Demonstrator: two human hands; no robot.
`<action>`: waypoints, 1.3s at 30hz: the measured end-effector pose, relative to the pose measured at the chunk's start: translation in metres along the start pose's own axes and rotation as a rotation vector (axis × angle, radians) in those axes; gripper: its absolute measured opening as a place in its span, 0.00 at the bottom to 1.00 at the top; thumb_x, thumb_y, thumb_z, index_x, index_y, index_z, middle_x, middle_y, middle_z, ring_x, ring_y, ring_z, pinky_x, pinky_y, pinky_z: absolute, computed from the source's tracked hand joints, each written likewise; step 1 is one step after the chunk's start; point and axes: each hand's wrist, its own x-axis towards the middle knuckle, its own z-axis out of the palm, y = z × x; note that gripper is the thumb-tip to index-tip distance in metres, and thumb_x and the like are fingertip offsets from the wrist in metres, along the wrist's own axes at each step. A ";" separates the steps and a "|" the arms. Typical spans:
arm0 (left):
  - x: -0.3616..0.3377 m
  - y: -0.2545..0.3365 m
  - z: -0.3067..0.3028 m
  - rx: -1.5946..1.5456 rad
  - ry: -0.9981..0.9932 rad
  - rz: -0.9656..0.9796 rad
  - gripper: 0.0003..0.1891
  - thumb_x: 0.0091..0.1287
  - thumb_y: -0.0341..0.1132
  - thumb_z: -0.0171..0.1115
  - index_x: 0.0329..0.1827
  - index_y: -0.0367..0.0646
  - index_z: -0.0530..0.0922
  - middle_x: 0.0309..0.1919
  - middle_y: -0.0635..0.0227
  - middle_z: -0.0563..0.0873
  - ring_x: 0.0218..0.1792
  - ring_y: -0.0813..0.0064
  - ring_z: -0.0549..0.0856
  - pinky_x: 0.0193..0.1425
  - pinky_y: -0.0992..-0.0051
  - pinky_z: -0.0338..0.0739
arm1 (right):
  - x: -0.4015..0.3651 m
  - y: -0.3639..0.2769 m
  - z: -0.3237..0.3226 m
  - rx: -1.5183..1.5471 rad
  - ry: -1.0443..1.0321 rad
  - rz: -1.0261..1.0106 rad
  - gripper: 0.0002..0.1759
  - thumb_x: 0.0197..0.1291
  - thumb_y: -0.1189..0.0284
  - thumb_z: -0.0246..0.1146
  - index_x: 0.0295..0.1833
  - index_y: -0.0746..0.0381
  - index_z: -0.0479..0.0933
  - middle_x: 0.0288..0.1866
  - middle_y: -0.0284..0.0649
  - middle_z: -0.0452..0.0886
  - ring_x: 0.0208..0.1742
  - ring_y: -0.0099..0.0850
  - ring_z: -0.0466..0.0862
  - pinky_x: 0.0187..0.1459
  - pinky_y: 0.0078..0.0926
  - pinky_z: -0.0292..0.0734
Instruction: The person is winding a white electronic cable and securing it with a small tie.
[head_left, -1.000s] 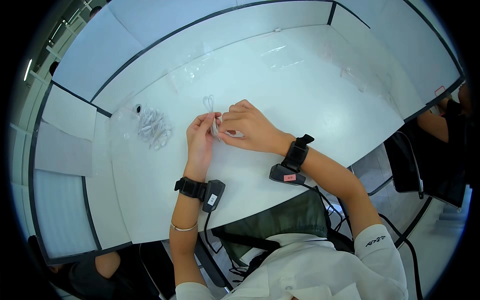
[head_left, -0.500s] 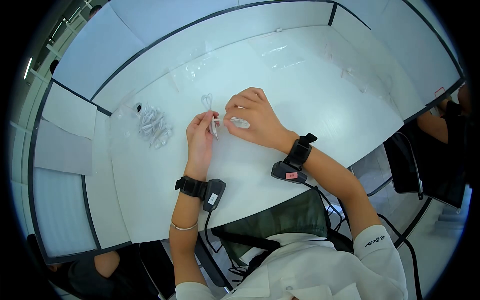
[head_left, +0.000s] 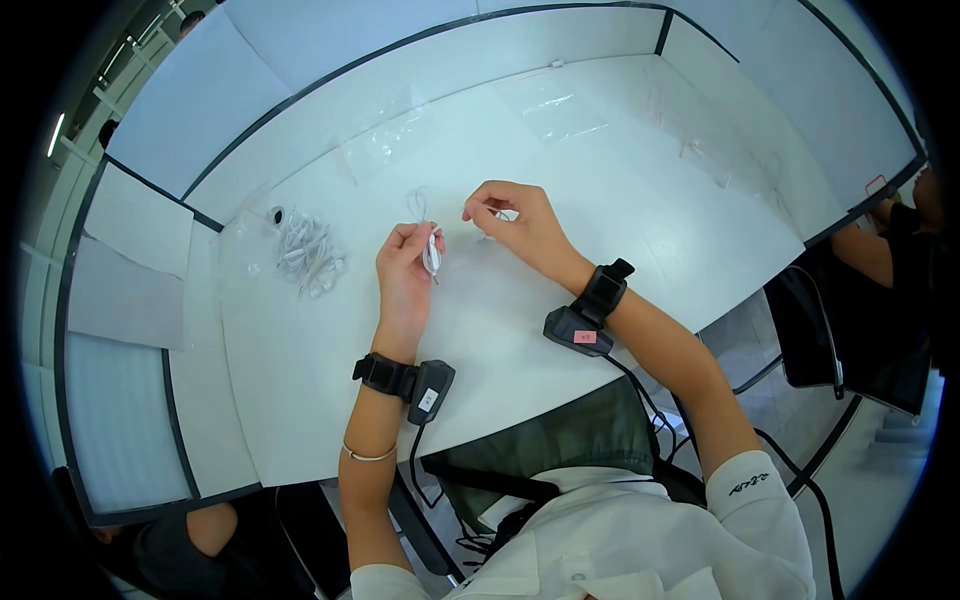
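My left hand is closed around a looped white cable, whose loops stick out above and below the fingers. A metal-looking plug tip shows at its lower end. To the right and slightly higher, my right hand is pinched, with a thin white strand showing at its fingers; I cannot tell whether that strand belongs to the same cable. The two hands are apart, both over the white table. Left of my left hand lies a heap of white cables.
Clear plastic bags lie at the back of the table, with more plastic at the right. Low white partitions enclose the table. A black wrist device with a cord sits on each forearm. Other people sit beyond both sides.
My right hand has moved away from the cable in my left hand, a little to the right. My left hand stays nearly in place, still holding the looped cable.
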 end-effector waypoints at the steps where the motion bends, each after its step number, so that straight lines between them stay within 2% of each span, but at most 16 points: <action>1: 0.001 0.000 0.000 -0.004 -0.010 0.008 0.07 0.68 0.34 0.56 0.37 0.38 0.74 0.35 0.68 0.79 0.36 0.80 0.77 0.45 0.81 0.70 | 0.001 0.002 0.001 0.006 0.025 -0.009 0.08 0.58 0.74 0.59 0.33 0.69 0.78 0.29 0.36 0.80 0.31 0.20 0.75 0.35 0.18 0.71; 5: -0.001 0.001 0.004 0.006 0.060 0.013 0.07 0.67 0.32 0.58 0.42 0.36 0.74 0.36 0.68 0.79 0.37 0.80 0.78 0.45 0.82 0.71 | 0.002 0.007 0.001 -0.052 0.055 -0.020 0.09 0.57 0.72 0.60 0.32 0.69 0.78 0.27 0.37 0.78 0.28 0.21 0.72 0.32 0.19 0.69; 6: 0.000 0.001 0.002 -0.009 0.055 0.005 0.10 0.66 0.30 0.59 0.47 0.35 0.74 0.37 0.68 0.79 0.37 0.81 0.78 0.45 0.83 0.71 | 0.002 0.008 0.002 -0.062 0.063 -0.025 0.09 0.56 0.72 0.61 0.32 0.68 0.78 0.25 0.37 0.74 0.25 0.22 0.68 0.29 0.22 0.66; 12: -0.001 0.002 0.004 0.091 0.024 0.017 0.10 0.64 0.29 0.60 0.47 0.35 0.75 0.37 0.69 0.80 0.37 0.81 0.78 0.44 0.83 0.70 | 0.002 0.007 0.000 -0.265 0.102 -0.046 0.09 0.53 0.71 0.61 0.32 0.67 0.78 0.23 0.41 0.71 0.23 0.30 0.68 0.27 0.28 0.64; 15: 0.000 0.002 0.003 0.150 0.014 0.032 0.10 0.64 0.28 0.61 0.46 0.34 0.75 0.37 0.69 0.80 0.38 0.80 0.79 0.44 0.82 0.70 | 0.001 0.010 0.000 -0.353 0.105 -0.052 0.08 0.55 0.72 0.60 0.31 0.67 0.79 0.22 0.36 0.68 0.22 0.23 0.62 0.25 0.24 0.59; 20: -0.002 0.003 0.006 0.197 0.009 0.050 0.12 0.62 0.26 0.61 0.48 0.33 0.75 0.40 0.65 0.82 0.41 0.78 0.80 0.48 0.79 0.72 | 0.001 0.016 0.000 -0.391 0.110 -0.081 0.09 0.54 0.71 0.62 0.32 0.68 0.78 0.21 0.39 0.68 0.22 0.26 0.64 0.25 0.26 0.60; 23: -0.002 0.004 0.008 0.249 0.016 0.068 0.17 0.60 0.25 0.64 0.52 0.31 0.74 0.43 0.61 0.82 0.42 0.77 0.82 0.48 0.78 0.74 | 0.002 0.019 -0.002 -0.403 0.121 -0.112 0.09 0.54 0.71 0.61 0.32 0.68 0.78 0.21 0.39 0.69 0.22 0.26 0.64 0.25 0.26 0.61; 27: -0.002 0.001 0.008 0.248 -0.010 0.099 0.18 0.59 0.24 0.65 0.52 0.31 0.74 0.44 0.62 0.82 0.42 0.77 0.82 0.47 0.78 0.74 | 0.003 0.016 -0.004 -0.390 0.104 -0.054 0.10 0.56 0.70 0.60 0.33 0.68 0.79 0.19 0.38 0.68 0.21 0.25 0.63 0.25 0.26 0.61; 32: -0.001 0.001 0.006 0.249 0.084 0.123 0.16 0.59 0.25 0.64 0.49 0.31 0.74 0.41 0.62 0.81 0.40 0.76 0.81 0.43 0.79 0.73 | 0.001 0.009 -0.004 -0.424 0.031 0.057 0.10 0.56 0.70 0.59 0.33 0.68 0.77 0.18 0.38 0.69 0.20 0.25 0.66 0.25 0.24 0.63; 35: -0.002 0.002 0.006 0.274 0.087 0.121 0.13 0.62 0.26 0.62 0.49 0.31 0.74 0.40 0.63 0.81 0.39 0.76 0.81 0.45 0.78 0.72 | 0.002 0.015 -0.004 -0.410 0.040 0.032 0.11 0.56 0.70 0.59 0.33 0.69 0.77 0.18 0.39 0.72 0.20 0.25 0.68 0.26 0.23 0.66; 39: -0.003 0.002 0.009 0.287 0.113 0.123 0.11 0.62 0.26 0.62 0.46 0.32 0.75 0.37 0.64 0.82 0.37 0.76 0.82 0.43 0.79 0.72 | 0.001 0.012 -0.004 -0.424 0.001 0.061 0.12 0.57 0.70 0.58 0.33 0.69 0.77 0.20 0.41 0.75 0.21 0.26 0.71 0.27 0.24 0.68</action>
